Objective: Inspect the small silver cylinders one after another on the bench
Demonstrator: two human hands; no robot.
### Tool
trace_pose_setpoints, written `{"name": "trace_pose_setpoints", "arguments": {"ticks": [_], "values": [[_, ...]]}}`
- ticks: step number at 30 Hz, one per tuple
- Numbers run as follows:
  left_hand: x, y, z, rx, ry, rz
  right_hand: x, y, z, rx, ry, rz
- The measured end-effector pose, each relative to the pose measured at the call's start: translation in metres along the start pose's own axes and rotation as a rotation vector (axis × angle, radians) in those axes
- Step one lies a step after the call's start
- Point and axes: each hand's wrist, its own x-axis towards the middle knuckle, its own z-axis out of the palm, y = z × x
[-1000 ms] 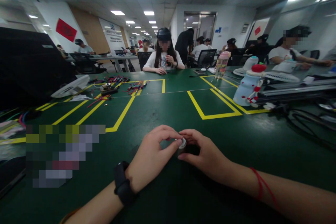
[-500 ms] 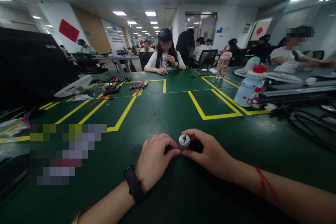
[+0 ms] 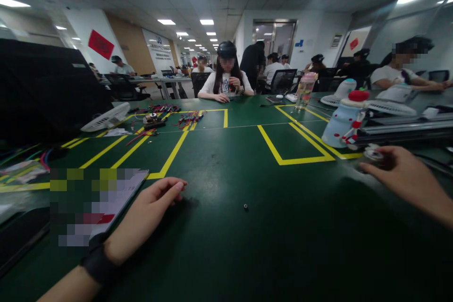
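Observation:
At the right side of the table, my right hand point(image 3: 406, 174) grips a small metal cylinder point(image 3: 373, 155) between thumb and fingers, raised off the surface and blurred by motion. My left hand point(image 3: 152, 210), with a black band on the wrist, rests at the left beside a flat grey panel point(image 3: 122, 205). Its fingers are curled, the thumb lies against the index finger, and I see nothing between them. A tiny dark ring-shaped part point(image 3: 245, 206) lies alone on the green table point(image 3: 219, 255), between my hands and touched by neither.
Yellow tape point(image 3: 304, 159) marks the tabletop. Wires point(image 3: 191, 119) lie at the far left by a white fan point(image 3: 106, 117). Right stand a blue bottle point(image 3: 341, 125) with a red top, a pink-lidded bottle point(image 3: 306, 90) and metal rails point(image 3: 421, 125). A person point(image 3: 226, 73) sits opposite.
The metal cylinder was between both hands at the middle; my right hand has carried it far right. My left hand has let go and moved left. The tiny ring-shaped part now shows.

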Motion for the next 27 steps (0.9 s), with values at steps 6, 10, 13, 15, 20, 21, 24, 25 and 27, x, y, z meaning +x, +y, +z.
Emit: {"name": "trace_pose_setpoints", "arguments": {"ticks": [6, 10, 13, 15, 20, 21, 24, 25, 27], "values": [[0.0, -0.007, 0.003, -0.043, 0.02, -0.019, 0.023, 0.064, -0.016, -0.159, -0.014, 0.136], [0.0, -0.006, 0.005, -0.049, 0.011, -0.035, -0.01, -0.012, -0.004, -0.331, 0.229, -0.231], [-0.002, -0.005, 0.005, -0.032, 0.006, -0.036, -0.057, -0.099, 0.025, 0.09, -0.236, -0.607], [-0.004, -0.002, 0.006, -0.004, 0.006, -0.037, -0.088, -0.151, 0.049, 0.323, -0.526, -0.7], [-0.01, 0.005, 0.007, 0.054, -0.003, -0.019, -0.117, -0.215, 0.078, 0.419, -0.647, -0.84], [-0.01, 0.005, 0.006, 0.055, -0.006, -0.009, -0.111, -0.214, 0.074, 0.436, -0.632, -0.815], [-0.01, 0.004, 0.006, 0.058, -0.009, 0.013, -0.078, -0.182, 0.039, 0.397, -0.427, -0.619], [-0.009, 0.003, 0.006, 0.058, -0.009, 0.014, -0.063, -0.164, 0.023, 0.327, -0.319, -0.531], [-0.009, 0.004, 0.007, 0.053, -0.011, 0.015, -0.031, -0.119, -0.01, 0.117, -0.129, -0.347]]}}
